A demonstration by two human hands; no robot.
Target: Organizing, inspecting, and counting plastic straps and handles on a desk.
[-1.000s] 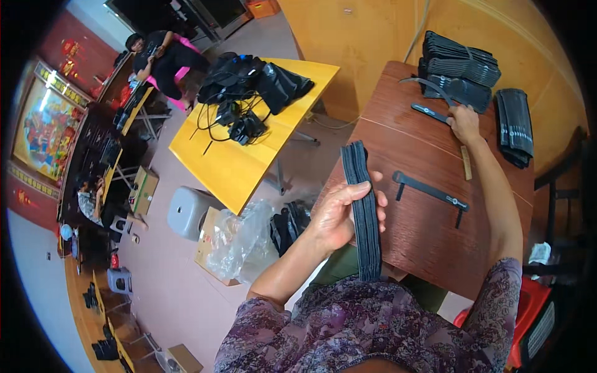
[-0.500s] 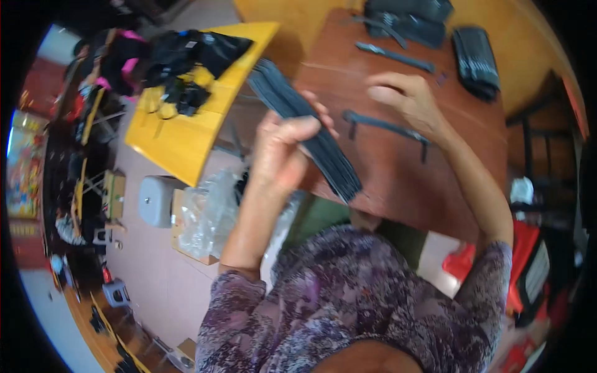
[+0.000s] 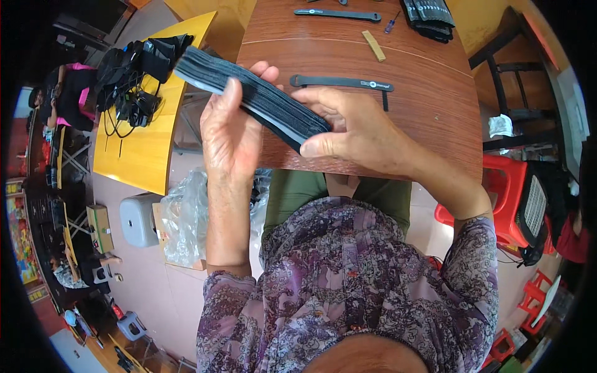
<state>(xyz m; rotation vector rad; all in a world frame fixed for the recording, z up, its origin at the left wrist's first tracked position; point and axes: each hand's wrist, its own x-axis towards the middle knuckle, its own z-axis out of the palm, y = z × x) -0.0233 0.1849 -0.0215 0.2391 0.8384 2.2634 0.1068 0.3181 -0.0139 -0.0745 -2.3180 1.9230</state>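
A thick stack of black straps (image 3: pixel 261 93) is held above the near left part of the brown table, slanting down to the right. My left hand (image 3: pixel 230 133) is closed round its middle, thumb on the near side and fingers behind. At the lower right end, my right hand (image 3: pixel 360 130) grips the stack between thumb and fingers. Just beyond that hand lies a single dark grey strap (image 3: pixel 336 81) with a slotted left end and white print. A similar strap (image 3: pixel 339 13) lies farther back.
On the brown table (image 3: pixel 292 53) are a small tan strip (image 3: pixel 373 46), a purple-handled screwdriver (image 3: pixel 390 26) and a dark bundle (image 3: pixel 429 18). A yellow table (image 3: pixel 140 149) at the left carries black cables and bags. Clear plastic (image 3: pixel 186 214) sits below; a red chair (image 3: pixel 504 199) stands right.
My right hand has come from above the table to the stack's lower right end and closed on it. The stack now lies flatter. The view has shifted, bringing the table's near edge higher.
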